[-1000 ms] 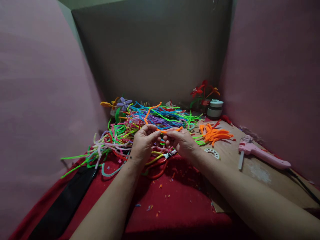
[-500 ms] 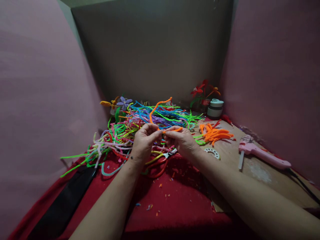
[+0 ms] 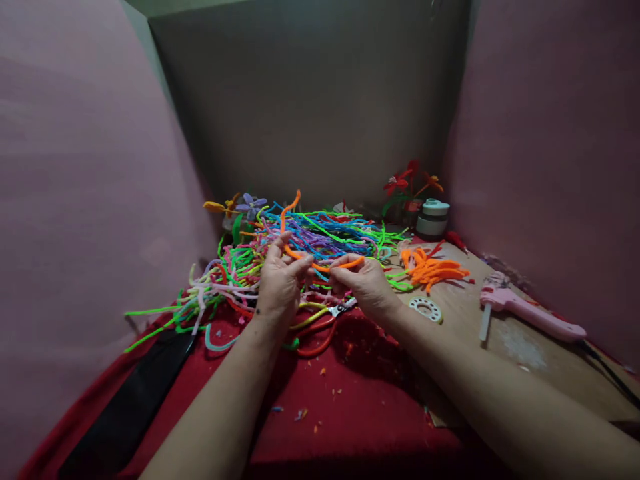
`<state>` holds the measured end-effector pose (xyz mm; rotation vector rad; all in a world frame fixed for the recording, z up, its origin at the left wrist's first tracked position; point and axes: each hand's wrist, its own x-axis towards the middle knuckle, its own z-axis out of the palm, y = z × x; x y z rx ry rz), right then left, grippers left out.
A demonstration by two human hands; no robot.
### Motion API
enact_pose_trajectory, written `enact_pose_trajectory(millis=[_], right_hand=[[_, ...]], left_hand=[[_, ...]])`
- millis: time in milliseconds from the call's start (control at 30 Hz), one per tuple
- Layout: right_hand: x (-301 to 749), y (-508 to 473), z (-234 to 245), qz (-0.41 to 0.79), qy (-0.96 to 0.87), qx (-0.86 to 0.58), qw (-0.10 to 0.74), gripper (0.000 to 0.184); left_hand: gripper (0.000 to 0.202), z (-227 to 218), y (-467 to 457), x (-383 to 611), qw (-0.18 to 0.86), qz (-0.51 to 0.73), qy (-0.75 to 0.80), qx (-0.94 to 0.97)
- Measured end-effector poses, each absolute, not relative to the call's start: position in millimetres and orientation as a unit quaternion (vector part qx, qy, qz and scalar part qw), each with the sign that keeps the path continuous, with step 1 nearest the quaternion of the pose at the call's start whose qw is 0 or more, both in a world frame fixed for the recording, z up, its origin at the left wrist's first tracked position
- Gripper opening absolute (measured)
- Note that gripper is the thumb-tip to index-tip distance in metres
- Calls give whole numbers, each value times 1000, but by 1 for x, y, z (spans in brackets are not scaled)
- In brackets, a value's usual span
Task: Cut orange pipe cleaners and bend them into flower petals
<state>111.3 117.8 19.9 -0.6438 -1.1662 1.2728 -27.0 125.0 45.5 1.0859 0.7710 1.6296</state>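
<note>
An orange pipe cleaner [image 3: 321, 269] stretches between my two hands, its long end curving up on the left. My left hand [image 3: 283, 280] is closed on it, pinching with thumb and fingers. With a pinch near the short end, my right hand [image 3: 363, 279] holds the same stem. Below and behind both hands spreads a heap of many-coloured pipe cleaners [image 3: 320, 233]. Just under the hands lies a pair of scissors [image 3: 320, 327] with red and yellow handles, partly covered by the left wrist.
Orange pipe-cleaner pieces [image 3: 435, 270], a white ring with holes [image 3: 425, 309] and a pink glue gun [image 3: 533, 312] lie on the brown board [image 3: 470, 373] at right. Pipe-cleaner flowers [image 3: 250, 205] and a lidded jar [image 3: 433, 219] stand behind. A black strip [image 3: 130, 400] lies left on red cloth [image 3: 345, 427].
My left hand has shifted a little left along the orange pipe cleaner, away from the right hand. More of the stem shows between them, and its raised end has swung left.
</note>
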Motion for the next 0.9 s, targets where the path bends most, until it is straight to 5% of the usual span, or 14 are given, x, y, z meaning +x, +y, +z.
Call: enact_pose_trajectory(millis=[100,333,567,900], right_hand=[[113,124,17,555,-477,-278,622,11],[113,127,21,658,-370,-221,618,25],[110,124,19,674,-367,-205,608,21],[116,132,17,690,-343,-180,611,22]], left_hand=[[57,49,135,-39,433,741,339,386],[42,47,134,-33,474,734,322,363],[52,39,123,-14,502,681,337,413],[31,32,119,-15,488,586,404,505]])
